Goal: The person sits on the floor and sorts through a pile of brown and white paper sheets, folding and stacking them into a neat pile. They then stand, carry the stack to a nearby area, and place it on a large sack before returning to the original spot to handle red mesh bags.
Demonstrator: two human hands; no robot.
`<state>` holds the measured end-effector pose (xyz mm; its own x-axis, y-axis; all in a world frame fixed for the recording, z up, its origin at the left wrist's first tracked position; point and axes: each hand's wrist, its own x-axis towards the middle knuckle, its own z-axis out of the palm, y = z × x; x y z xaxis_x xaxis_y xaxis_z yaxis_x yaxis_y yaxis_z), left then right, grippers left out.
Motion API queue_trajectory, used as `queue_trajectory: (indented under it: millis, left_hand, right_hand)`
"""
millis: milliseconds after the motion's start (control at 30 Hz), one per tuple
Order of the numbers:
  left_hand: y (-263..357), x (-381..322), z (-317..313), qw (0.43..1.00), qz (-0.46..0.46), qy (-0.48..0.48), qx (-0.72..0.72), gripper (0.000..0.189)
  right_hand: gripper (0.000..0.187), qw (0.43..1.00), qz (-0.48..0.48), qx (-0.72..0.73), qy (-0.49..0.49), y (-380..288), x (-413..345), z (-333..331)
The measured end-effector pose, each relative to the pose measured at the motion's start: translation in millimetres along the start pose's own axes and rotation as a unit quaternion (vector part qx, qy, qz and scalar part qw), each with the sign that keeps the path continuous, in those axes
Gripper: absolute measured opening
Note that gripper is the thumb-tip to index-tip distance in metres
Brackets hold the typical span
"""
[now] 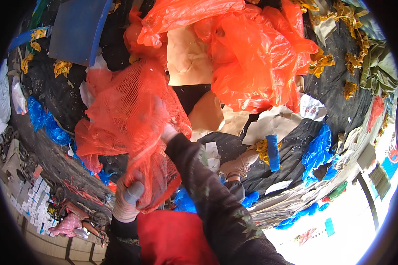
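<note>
A red mesh net bag (119, 106) is spread in front of me, left of the middle. My left hand (128, 197), in a striped work glove with a grey thumb, grips its near end. Blurred by motion, my right hand (164, 124) is on the mesh or partly inside it; its fingers are hidden by the net, so its hold cannot be told. Beyond the net, sheets of brown paper (187, 59) lie beside a large heap of thin orange-red plastic bags (255, 59).
Black sheeting (335, 106) covers the ground. A blue panel (79, 29) stands at the upper left. Blue plastic bags (318, 154) and yellow scraps (321, 63) lie about. My shoe (240, 164) is beside a blue strip (272, 153). A parked tricycle or cart (78, 212) shows at the lower left.
</note>
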<state>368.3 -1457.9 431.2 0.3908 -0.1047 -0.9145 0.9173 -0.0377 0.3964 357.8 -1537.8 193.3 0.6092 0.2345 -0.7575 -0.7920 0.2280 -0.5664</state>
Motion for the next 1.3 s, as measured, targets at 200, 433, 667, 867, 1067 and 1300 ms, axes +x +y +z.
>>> queue_trajectory:
  millis: [200, 433, 667, 867, 1067, 1300]
  left_hand:
    - [-19.8, 52.5, 15.4, 0.980, 0.116, 0.032, -0.155, 0.071]
    - [-28.9, 69.7, 20.1, 0.977, 0.066, -0.001, -0.205, 0.076]
    - [-18.0, 64.8, 24.2, 0.965, 0.100, 0.026, -0.243, 0.075]
    - [-4.7, 60.1, 12.3, 0.980, 0.120, 0.049, -0.152, 0.060]
    - [8.4, 58.8, 3.9, 0.995, 0.039, -0.086, -0.034, 0.056]
    - [0.4, 51.5, -14.2, 0.977, -0.006, -0.153, -0.145, 0.059]
  right_hand:
    - [0.020, 0.990, -0.072, -0.047, 0.108, -97.9, -115.3, -186.2]
    - [0.080, 0.589, -0.123, -0.766, 0.226, -211.3, -0.3, -303.3]
    - [0.059, 0.630, -0.050, -0.726, 0.270, -214.0, 18.5, -306.5]
    - [0.059, 0.707, 0.029, -0.707, -0.001, -203.9, -80.1, -236.4]
    - [0.039, 0.950, 0.065, -0.181, -0.246, -132.5, -95.5, -118.5]
    - [0.027, 0.994, 0.019, 0.062, -0.087, -91.5, 37.8, -7.2]
